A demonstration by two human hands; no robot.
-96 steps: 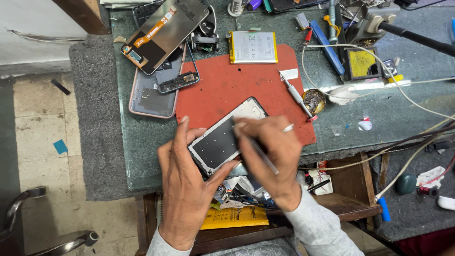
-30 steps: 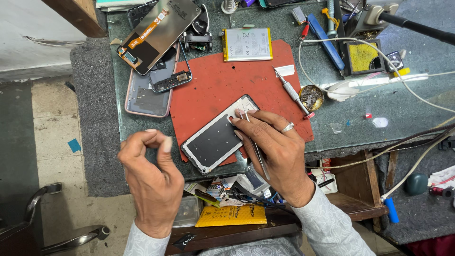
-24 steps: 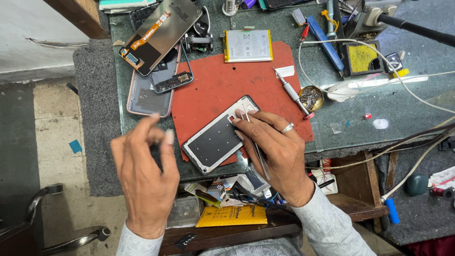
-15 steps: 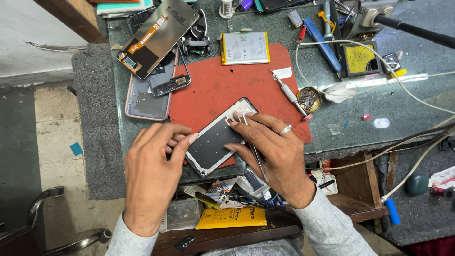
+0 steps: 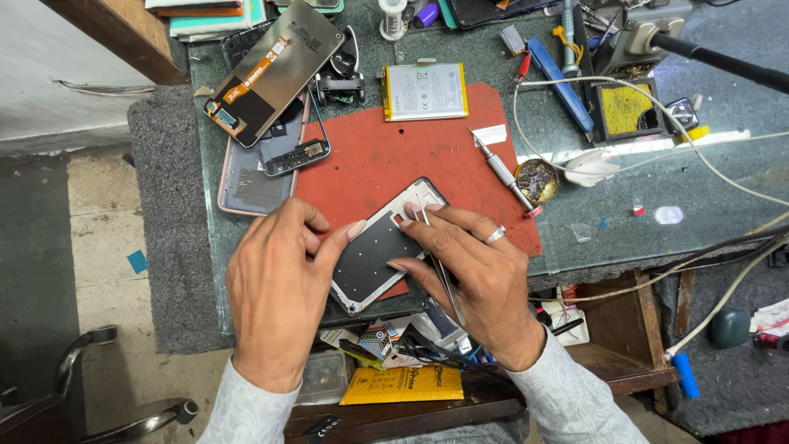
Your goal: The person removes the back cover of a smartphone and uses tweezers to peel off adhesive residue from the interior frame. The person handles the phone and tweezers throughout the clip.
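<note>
Phone frame (image 5: 374, 259) between left hand (image 5: 275, 292) and tweezer-holding right hand (image 5: 472, 275), on red mat (image 5: 386, 156).

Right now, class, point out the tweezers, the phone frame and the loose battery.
tweezers (image 5: 444, 275), head view, mid-shaft below the right hand's fingers.
phone frame (image 5: 374, 259), head view, dark inner panel.
battery (image 5: 424, 90), head view, white label face.
</note>
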